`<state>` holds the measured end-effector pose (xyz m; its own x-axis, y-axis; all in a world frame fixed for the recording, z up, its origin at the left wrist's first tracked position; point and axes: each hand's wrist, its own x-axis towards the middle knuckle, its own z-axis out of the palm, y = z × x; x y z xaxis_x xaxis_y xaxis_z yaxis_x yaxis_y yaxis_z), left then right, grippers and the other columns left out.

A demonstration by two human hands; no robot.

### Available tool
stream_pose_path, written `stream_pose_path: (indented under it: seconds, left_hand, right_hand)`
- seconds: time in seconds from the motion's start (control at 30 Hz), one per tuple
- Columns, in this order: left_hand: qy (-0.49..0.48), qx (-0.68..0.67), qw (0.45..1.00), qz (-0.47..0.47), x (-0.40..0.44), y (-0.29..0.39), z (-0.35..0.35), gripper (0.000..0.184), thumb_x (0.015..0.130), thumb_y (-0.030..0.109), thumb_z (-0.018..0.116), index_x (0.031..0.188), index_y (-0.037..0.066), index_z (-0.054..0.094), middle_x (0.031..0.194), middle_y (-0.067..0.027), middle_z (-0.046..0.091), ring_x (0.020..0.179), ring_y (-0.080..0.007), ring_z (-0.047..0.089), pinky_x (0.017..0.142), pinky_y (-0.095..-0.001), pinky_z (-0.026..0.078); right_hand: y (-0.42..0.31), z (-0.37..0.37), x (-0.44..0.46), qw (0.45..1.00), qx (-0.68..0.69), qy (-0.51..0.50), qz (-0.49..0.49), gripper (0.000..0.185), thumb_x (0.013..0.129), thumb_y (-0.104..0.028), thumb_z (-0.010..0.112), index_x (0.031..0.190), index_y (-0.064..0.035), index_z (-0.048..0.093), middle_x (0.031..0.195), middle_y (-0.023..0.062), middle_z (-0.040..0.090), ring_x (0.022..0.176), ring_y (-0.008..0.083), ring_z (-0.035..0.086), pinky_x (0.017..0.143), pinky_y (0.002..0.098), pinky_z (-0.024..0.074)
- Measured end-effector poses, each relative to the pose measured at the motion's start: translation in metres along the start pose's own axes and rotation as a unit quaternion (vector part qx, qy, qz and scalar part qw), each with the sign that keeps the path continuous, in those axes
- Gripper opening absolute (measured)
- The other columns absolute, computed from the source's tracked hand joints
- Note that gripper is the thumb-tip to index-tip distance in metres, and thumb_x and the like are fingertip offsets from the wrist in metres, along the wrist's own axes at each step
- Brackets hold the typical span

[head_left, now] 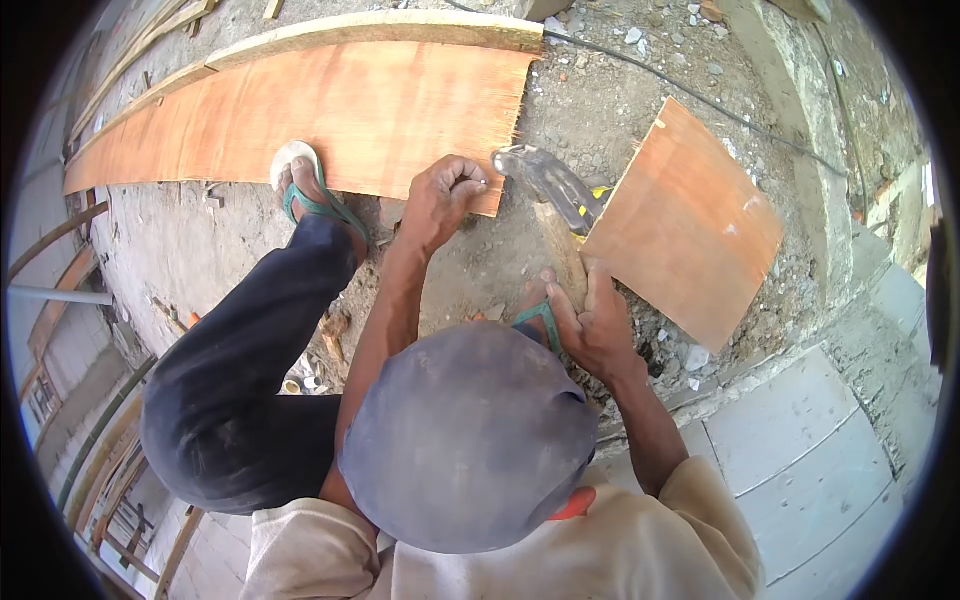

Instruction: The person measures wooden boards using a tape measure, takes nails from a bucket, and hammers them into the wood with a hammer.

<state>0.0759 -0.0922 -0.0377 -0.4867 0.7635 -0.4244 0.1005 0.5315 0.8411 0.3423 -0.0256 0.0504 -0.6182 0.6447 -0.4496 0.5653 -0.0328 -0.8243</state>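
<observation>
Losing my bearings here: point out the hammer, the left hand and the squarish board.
Hammer (561,243): head view, on its wooden handle.
Left hand (437,200): head view, middle of hand.
Squarish board (686,228): head view, mid-face.

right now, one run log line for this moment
left grip pinched at plywood strip corner | right grip on hammer handle | hammer head by strip's end | sandaled foot on strip's edge | smaller plywood panel at right
</observation>
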Motion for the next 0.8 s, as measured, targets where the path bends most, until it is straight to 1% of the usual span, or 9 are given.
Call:
stream_pose_path:
  seconds: [0.1, 0.17, 0.4, 0.5, 0.6, 0.67, 0.7, 0.77, 0.8]
  left_hand:
    - [0.014, 0.03, 0.999, 0.03, 0.004, 0.002, 0.002, 0.003, 0.096, 0.001, 0.073, 0.098, 0.001, 0.071, 0.094, -0.0069, 0.072, 0.087, -0.0154, 0.066, 0.083, -0.031, 0.053]
    - [0.028, 0.036, 0.996, 0.073, 0.004, -0.007, 0.005, 0.005, 0.094, 0.003, 0.074, 0.097, 0.001, 0.07, 0.095, -0.0108, 0.071, 0.089, -0.0214, 0.068, 0.084, -0.0348, 0.055]
    - [0.034, 0.093, 0.99, 0.099, 0.004, -0.008, 0.005, 0.007, 0.092, 0.004, 0.075, 0.097, 0.003, 0.071, 0.093, -0.012, 0.067, 0.088, -0.0281, 0.066, 0.084, -0.0377, 0.054]
    - [0.032, 0.133, 0.983, 0.12, 0.009, -0.009, 0.002, 0.011, 0.095, 0.003, 0.07, 0.106, 0.003, 0.072, 0.096, -0.0119, 0.065, 0.088, -0.0218, 0.064, 0.085, -0.0348, 0.053]
    - [-0.008, 0.106, 0.992, 0.074, 0.006, -0.014, 0.0, 0.008, 0.097, 0.003, 0.068, 0.105, 0.003, 0.069, 0.097, -0.0072, 0.066, 0.088, -0.0159, 0.063, 0.083, -0.0316, 0.052]
    - [0.03, -0.029, 0.998, 0.044, 0.004, -0.014, -0.001, 0.004, 0.095, 0.001, 0.069, 0.098, 0.002, 0.068, 0.093, -0.0093, 0.065, 0.087, -0.0223, 0.065, 0.083, -0.0354, 0.053]
    - [0.031, -0.028, 0.998, 0.04, 0.002, -0.02, 0.0, 0.004, 0.095, 0.001, 0.069, 0.098, 0.002, 0.068, 0.093, -0.0093, 0.065, 0.087, -0.0223, 0.065, 0.083, -0.0354, 0.053]
    - [0.093, -0.011, 0.993, 0.073, 0.002, -0.029, 0.004, 0.015, 0.1, -0.005, 0.058, 0.11, 0.006, 0.057, 0.088, 0.0048, 0.052, 0.08, -0.0056, 0.05, 0.073, -0.0257, 0.045]
    - [0.094, -0.012, 0.993, 0.073, 0.003, -0.031, 0.006, 0.015, 0.1, -0.005, 0.058, 0.11, 0.006, 0.057, 0.088, 0.0048, 0.052, 0.08, -0.0056, 0.05, 0.073, -0.0257, 0.045]
  right_hand:
    - [0.003, 0.004, 0.006, 0.999, -0.01, 0.004, -0.053, 0.052, 0.102, -0.022, 0.071, 0.141, 0.0069, 0.052, 0.107, 0.0339, 0.072, 0.101, 0.0503, 0.074, 0.087, 0.053, 0.0579]
    - [-0.006, 0.001, 0.006, 0.999, 0.017, -0.003, -0.027, 0.052, 0.102, -0.022, 0.071, 0.141, 0.007, 0.052, 0.104, 0.0334, 0.072, 0.1, 0.0496, 0.074, 0.088, 0.0529, 0.0581]
    - [0.012, 0.012, 0.017, 0.997, -0.053, -0.01, -0.061, 0.049, 0.102, -0.022, 0.071, 0.137, 0.007, 0.054, 0.103, 0.0332, 0.072, 0.098, 0.0505, 0.073, 0.085, 0.0534, 0.0584]
    - [0.036, 0.014, 0.03, 0.973, -0.172, 0.015, -0.154, 0.047, 0.102, -0.022, 0.072, 0.135, 0.0074, 0.055, 0.102, 0.0318, 0.072, 0.092, 0.0488, 0.075, 0.079, 0.0518, 0.059]
    - [-0.012, -0.002, 0.021, 0.994, -0.058, 0.01, -0.088, 0.048, 0.102, -0.022, 0.071, 0.134, 0.0089, 0.054, 0.101, 0.0307, 0.073, 0.086, 0.0486, 0.074, 0.075, 0.0511, 0.059]
    - [-0.041, -0.01, 0.007, 0.993, 0.021, 0.063, -0.095, 0.049, 0.102, -0.023, 0.071, 0.135, 0.0091, 0.053, 0.099, 0.0313, 0.073, 0.084, 0.0515, 0.072, 0.075, 0.0532, 0.0579]
    - [-0.042, -0.009, 0.005, 0.994, 0.022, 0.06, -0.094, 0.049, 0.102, -0.023, 0.071, 0.135, 0.0091, 0.053, 0.099, 0.0313, 0.073, 0.084, 0.0515, 0.072, 0.075, 0.0532, 0.0579]
    - [-0.045, -0.008, 0.004, 0.986, 0.069, 0.085, -0.126, 0.044, 0.102, -0.021, 0.07, 0.132, 0.0069, 0.054, 0.098, 0.0297, 0.074, 0.085, 0.0495, 0.074, 0.076, 0.0521, 0.0583]
    - [-0.035, -0.002, 0.007, 0.986, 0.068, 0.084, -0.127, 0.044, 0.102, -0.021, 0.07, 0.132, 0.0069, 0.054, 0.098, 0.0297, 0.074, 0.085, 0.0495, 0.074, 0.076, 0.0521, 0.0583]
